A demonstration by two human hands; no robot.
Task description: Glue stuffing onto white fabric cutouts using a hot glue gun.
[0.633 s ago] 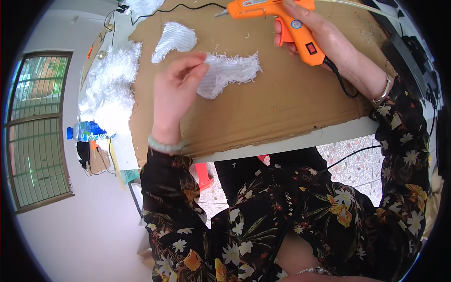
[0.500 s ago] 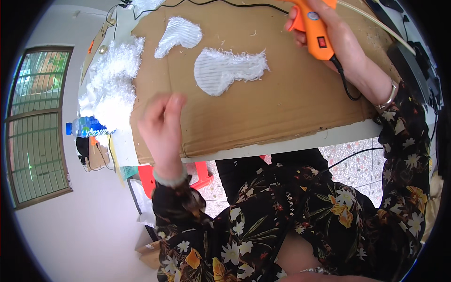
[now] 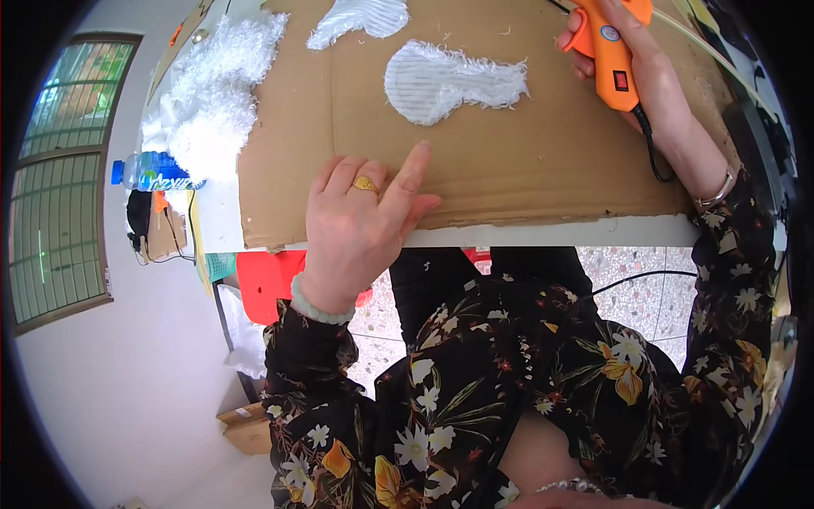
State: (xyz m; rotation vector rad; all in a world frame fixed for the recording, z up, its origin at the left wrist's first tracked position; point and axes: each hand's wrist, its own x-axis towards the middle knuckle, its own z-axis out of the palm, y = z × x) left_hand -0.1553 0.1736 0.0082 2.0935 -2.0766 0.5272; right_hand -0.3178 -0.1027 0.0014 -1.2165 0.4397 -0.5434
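My right hand (image 3: 657, 81) is wrapped round an orange glue gun (image 3: 612, 68) at the upper right, with a red switch and a black cord on its handle. Close to the cardboard's front edge, my left hand (image 3: 365, 208) is empty, its index finger stretched forward and its other fingers loosely bent. Just beyond that fingertip lies a white fuzzy fabric piece (image 3: 449, 83) with a rounded left end and a narrower right end. A second white fabric piece (image 3: 365, 19) sits farther off, cut by the top edge of the view.
A brown cardboard sheet (image 3: 543, 182) covers most of the white table. At left are a heap of white fluffy material (image 3: 216, 93) and a bottle with a blue cap (image 3: 157, 171). A red stool (image 3: 263, 284) stands below the table, and dark devices (image 3: 750, 136) line the right edge.
My left hand has moved right and its index finger has straightened. The fabric pieces appear higher in the view as the view has shifted. The glue gun stays in my right hand.
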